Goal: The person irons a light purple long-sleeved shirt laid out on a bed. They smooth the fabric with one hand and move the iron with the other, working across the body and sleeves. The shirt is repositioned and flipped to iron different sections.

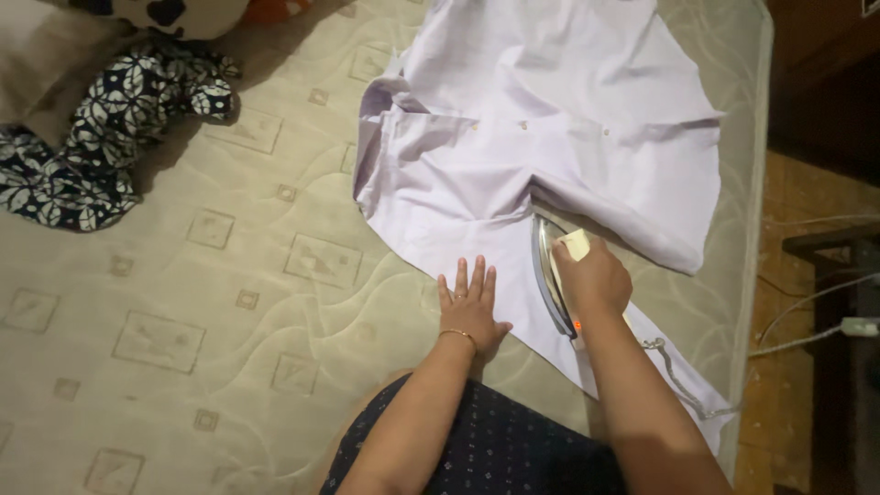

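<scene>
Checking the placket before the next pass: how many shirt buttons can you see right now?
3, small buttons on the lilac shirt, in a row across its middle: left, centre, right. Folds may hide more.

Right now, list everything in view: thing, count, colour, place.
shirt: one, pale lilac, spread flat on the mattress, upper centre.
iron: one, metal with cream handle, on the shirt's lower part.
cord: one, grey-white, trailing right off the mattress.
mattress: one, beige quilted, fills the frame.
patterned cloth: one, dark blue and white, crumpled upper left.
left hand: flat, fingers spread on the shirt's edge, bracelet at the wrist.
right hand: gripping the iron's handle.
</scene>
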